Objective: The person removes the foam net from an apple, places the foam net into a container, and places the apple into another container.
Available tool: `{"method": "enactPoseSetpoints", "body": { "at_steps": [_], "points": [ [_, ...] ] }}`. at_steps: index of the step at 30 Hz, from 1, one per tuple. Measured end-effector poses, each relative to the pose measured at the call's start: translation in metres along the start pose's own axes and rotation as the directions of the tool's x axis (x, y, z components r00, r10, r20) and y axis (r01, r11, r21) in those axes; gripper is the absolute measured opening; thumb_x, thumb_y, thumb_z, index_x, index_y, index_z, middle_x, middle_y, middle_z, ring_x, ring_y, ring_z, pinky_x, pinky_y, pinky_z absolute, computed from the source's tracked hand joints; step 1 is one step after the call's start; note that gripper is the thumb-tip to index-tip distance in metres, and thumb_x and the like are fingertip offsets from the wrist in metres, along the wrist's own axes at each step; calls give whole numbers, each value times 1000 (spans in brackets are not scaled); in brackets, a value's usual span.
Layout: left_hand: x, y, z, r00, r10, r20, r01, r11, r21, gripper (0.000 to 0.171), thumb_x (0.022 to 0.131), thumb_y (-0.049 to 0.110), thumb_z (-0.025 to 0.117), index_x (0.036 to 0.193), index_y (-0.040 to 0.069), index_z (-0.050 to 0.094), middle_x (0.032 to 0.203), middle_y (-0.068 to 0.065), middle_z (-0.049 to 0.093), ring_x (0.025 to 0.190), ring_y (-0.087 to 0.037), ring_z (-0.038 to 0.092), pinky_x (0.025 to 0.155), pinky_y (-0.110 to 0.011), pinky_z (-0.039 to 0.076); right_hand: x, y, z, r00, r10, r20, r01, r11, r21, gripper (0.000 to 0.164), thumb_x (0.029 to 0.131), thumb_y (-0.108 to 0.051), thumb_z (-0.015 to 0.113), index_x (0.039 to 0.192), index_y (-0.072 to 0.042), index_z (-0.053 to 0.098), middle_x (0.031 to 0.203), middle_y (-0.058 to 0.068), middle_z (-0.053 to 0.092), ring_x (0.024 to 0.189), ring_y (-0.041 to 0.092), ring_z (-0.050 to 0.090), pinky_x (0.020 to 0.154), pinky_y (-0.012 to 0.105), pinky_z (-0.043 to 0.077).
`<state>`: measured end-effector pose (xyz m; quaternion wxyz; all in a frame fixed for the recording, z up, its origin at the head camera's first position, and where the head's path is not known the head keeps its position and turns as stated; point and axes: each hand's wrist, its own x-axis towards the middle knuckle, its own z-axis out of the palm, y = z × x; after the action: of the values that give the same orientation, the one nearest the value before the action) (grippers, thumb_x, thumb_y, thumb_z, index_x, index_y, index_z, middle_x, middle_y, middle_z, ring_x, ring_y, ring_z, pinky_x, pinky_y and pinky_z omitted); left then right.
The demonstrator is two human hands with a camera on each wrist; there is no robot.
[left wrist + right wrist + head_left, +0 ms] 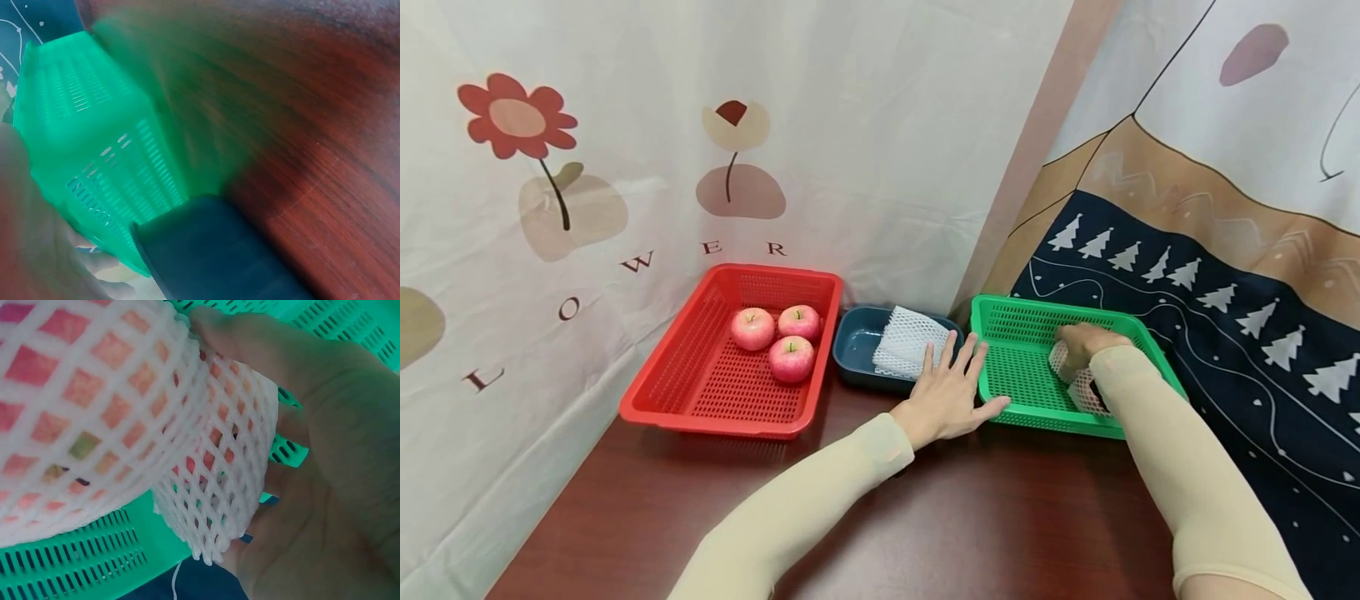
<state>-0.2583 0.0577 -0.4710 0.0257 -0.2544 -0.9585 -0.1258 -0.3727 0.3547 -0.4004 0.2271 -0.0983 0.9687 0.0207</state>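
My right hand (1086, 343) reaches into the green basket (1022, 371). Its thumb and fingers grip a white foam net (219, 456) in the right wrist view; how much fruit this net contains is hidden. A reddish apple in a foam net (87, 412) fills the left of that view, and netting (1088, 393) also shows beneath the wrist in the head view. My left hand (943, 393) has its fingers spread, over the near right of the blue dish (856, 354) and at the green basket's left edge. White foam nets (906, 342) lie in the dish.
A red basket (700, 367) stands on the left with three bare apples (792, 358) inside. All the containers sit on a dark reddish wooden table (970, 517). Behind them hangs a printed curtain (880, 167), with a dark tree-patterned cloth (1240, 358) at right.
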Motion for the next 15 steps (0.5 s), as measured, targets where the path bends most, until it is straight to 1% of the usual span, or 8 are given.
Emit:
{"method": "enactPoseSetpoints", "body": {
  "at_steps": [5, 8, 12, 15],
  "points": [
    [0, 1, -1, 1000, -3, 6, 3, 1000, 2, 101, 114, 84, 35, 189, 18, 18, 199, -6, 12, 186, -42, 9, 147, -72, 18, -2, 0, 0, 999, 45, 27, -45, 998, 32, 87, 95, -19, 94, 169, 2, 52, 167, 43, 53, 153, 64, 54, 115, 74, 59],
    [0, 1, 0, 1000, -5, 9, 5, 1000, 5, 102, 114, 85, 34, 189, 18, 18, 199, -6, 11, 186, -41, 8, 147, -72, 18, -2, 0, 2, 998, 42, 36, -43, 998, 35, 90, 95, -17, 94, 171, 3, 49, 168, 44, 51, 154, 65, 53, 114, 72, 60],
    [0, 1, 1, 1000, -7, 3, 7, 1000, 7, 101, 114, 84, 35, 189, 18, 18, 199, -6, 13, 186, -41, 9, 147, -72, 19, 0, 2, 3, 999, 28, 21, -29, 999, 23, 89, 93, -12, 94, 168, 5, 51, 163, 44, 56, 149, 64, 58, 110, 71, 62],
    [0, 1, 1, 1000, -10, 6, 10, 1000, 10, 101, 114, 84, 35, 189, 19, 15, 199, -6, 12, 186, -41, 8, 147, -72, 19, 1, 3, 4, 1000, 25, 14, -26, 999, 21, 88, 91, -11, 95, 167, 5, 52, 162, 44, 57, 147, 63, 60, 110, 72, 61]
  ]
}}
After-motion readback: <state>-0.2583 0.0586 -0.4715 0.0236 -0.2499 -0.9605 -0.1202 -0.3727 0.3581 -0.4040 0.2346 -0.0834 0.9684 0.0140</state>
